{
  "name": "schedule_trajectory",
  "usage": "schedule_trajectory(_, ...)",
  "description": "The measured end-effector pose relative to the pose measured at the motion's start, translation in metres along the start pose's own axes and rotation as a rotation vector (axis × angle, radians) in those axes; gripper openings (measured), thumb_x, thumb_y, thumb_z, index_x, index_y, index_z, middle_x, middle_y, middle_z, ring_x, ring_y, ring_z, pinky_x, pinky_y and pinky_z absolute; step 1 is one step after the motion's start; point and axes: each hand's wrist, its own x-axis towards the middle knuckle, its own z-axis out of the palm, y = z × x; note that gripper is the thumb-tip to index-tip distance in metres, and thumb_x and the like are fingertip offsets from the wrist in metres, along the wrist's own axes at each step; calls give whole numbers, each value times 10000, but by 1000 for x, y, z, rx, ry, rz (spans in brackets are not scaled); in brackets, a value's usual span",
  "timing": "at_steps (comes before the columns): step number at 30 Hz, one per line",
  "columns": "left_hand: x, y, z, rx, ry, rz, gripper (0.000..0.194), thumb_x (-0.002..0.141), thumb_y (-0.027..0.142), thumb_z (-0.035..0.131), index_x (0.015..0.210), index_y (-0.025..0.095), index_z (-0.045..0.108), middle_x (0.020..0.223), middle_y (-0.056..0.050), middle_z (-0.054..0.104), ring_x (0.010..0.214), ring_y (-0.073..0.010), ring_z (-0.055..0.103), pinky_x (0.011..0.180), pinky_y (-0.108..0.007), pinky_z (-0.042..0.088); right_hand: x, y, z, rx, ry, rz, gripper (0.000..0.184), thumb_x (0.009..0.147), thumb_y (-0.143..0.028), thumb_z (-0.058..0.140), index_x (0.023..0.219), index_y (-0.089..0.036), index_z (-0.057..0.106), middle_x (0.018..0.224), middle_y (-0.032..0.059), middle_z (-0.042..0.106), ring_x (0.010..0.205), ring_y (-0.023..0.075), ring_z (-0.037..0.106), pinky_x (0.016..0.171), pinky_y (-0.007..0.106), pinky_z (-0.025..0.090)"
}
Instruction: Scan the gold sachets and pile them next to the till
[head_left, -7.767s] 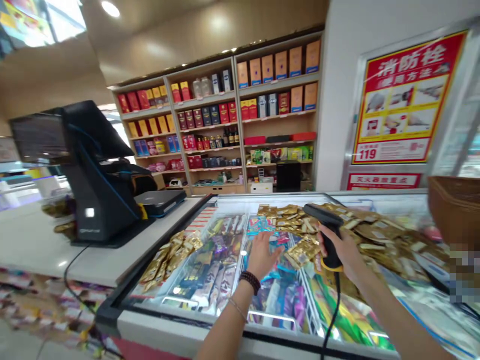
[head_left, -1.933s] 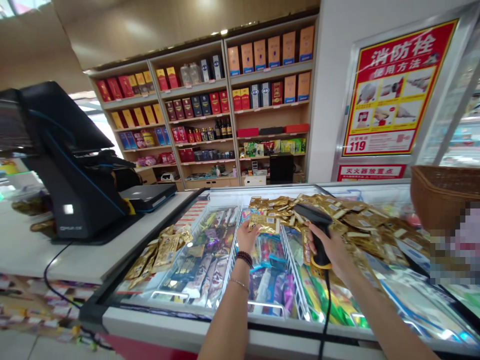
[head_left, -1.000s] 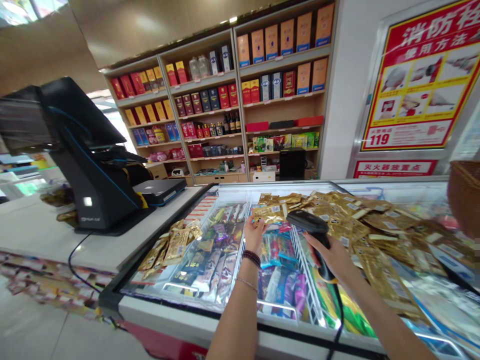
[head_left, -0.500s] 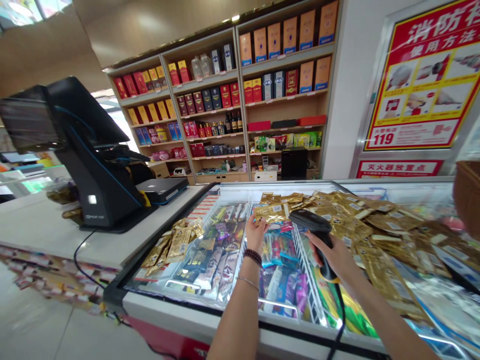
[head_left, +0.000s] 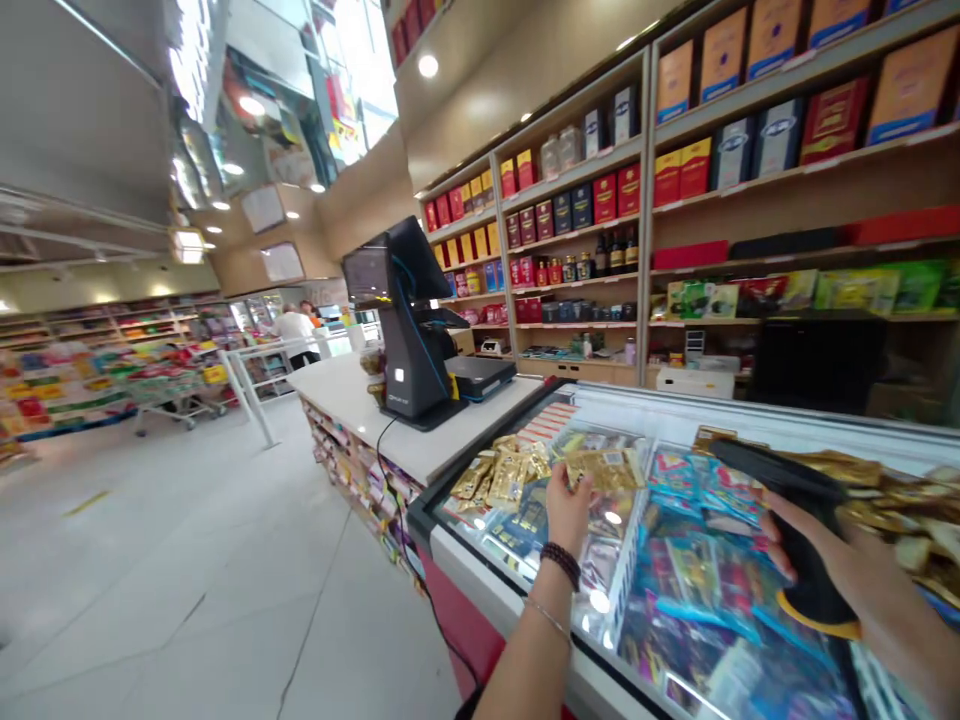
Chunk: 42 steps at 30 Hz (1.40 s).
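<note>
My left hand (head_left: 568, 508) pinches a gold foil sachet (head_left: 604, 469) above a chest freezer (head_left: 637, 400). My right hand (head_left: 844, 570) grips a black handheld barcode scanner (head_left: 780, 505) with a yellow band, its head pointing left towards the sachet, some way apart from it. Below my hands, blue and pink snack packets (head_left: 690, 590) fill one freezer compartment. A small group of gold sachets (head_left: 506, 478) lies in the compartment to the left. More gold sachets (head_left: 885, 490) are heaped at the right edge, partly hidden by the scanner.
A white checkout counter (head_left: 390, 420) carries a black POS terminal (head_left: 405, 330) beside the freezer. Wooden shelves (head_left: 570, 230) of boxed goods and bottles stand behind. Left of the counter is a wide tiled floor (head_left: 195, 560), with a person (head_left: 294, 333) and a shopping cart (head_left: 169, 385) far off.
My view has swung left, bringing the store floor and far aisles into sight. The sachet stays in my left hand, and the scanner stays in my right hand.
</note>
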Motion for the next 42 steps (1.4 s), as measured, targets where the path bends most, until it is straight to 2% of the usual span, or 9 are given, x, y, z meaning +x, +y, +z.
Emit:
schedule_trajectory(6, 19, 29, -79, 244, 166, 211, 566, 856, 219, 664, 1384, 228, 460, 1241, -133, 682, 1003, -216, 723, 849, -369, 615, 7, 18, 48, 53, -119, 87, 413, 498, -432, 916, 711, -221, 633, 559, -11, 576, 402, 127, 460, 332, 249, 363)
schedule_trajectory(11, 26, 43, -119, 862, 335, 326, 484, 837, 74, 604, 1310, 176, 590, 1300, -156, 647, 1267, -278, 592, 1130, -479, 438, 12, 37, 64, 95, -125, 152, 396, 508, -402, 915, 716, -206, 640, 561, -23, 585, 409, 117, 472, 342, 231, 366)
schedule_trajectory(17, 19, 39, -120, 1324, 446, 261, 229, 848, 250, 698, 1063, 185, 743, 1514, -168, 518, 1422, -419, 398, 1145, -637, 332, 16, 48, 61, 37, -115, 183, 369, 601, -444, 902, 612, -210, 616, 494, 15, 551, 410, 141, 473, 349, 261, 371)
schedule_trajectory(21, 16, 40, -116, 1391, 410, 270, 316, 900, 280, 627, 1182, 192, 738, 1479, -177, 568, 1440, -423, 391, 1163, -654, 300, 15, 50, 55, 81, -86, 134, 361, 684, -457, 877, 629, -205, 625, 554, 36, 586, 434, 138, 486, 358, 267, 373)
schedule_trajectory(25, 11, 40, -106, 1421, 330, 334, 394, 943, 286, 564, 1302, 182, 689, 1500, -186, 559, 1448, -410, 403, 1167, -641, 311, 14, 44, 47, 108, -85, 103, 375, 626, -460, 907, 697, -201, 645, 550, 8, 584, 418, 125, 475, 347, 254, 351)
schedule_trajectory(28, 3, 34, -79, 1411, 186, 403, 392, 953, 279, 559, 1317, 199, 680, 1518, -156, 555, 1453, -391, 408, 1181, -598, 321, 10, 30, 30, 145, -70, 30, 425, 606, -512, 902, 771, -204, 659, 562, -19, 588, 409, 116, 478, 345, 240, 351)
schedule_trajectory(31, -10, 20, -32, 1329, -15, 453, 371, 949, 286, 575, 1298, 226, 687, 1484, -128, 590, 1439, -370, 423, 1176, -574, 342, 3, 12, 0, 136, -60, -25, 450, 618, -544, 889, 802, -201, 664, 568, -33, 587, 394, 108, 473, 349, 241, 360)
schedule_trajectory(38, -65, -21, 116, 851, -563, 484, 357, 885, 318, 648, 1224, 225, 707, 1299, -134, 701, 1271, -334, 570, 1150, -513, 396, -28, -20, -106, 84, 70, -121, 507, 643, -582, 884, 872, -191, 655, 579, -43, 577, 399, 99, 477, 366, 232, 362)
schedule_trajectory(42, -86, -41, 197, 537, -635, 290, 343, 803, 303, 718, 1137, 226, 718, 1250, -145, 723, 1244, -340, 609, 1148, -489, 405, -43, -26, -160, 111, 232, -169, 531, 594, -581, 913, 822, -199, 624, 581, -43, 578, 404, 92, 481, 366, 215, 357)
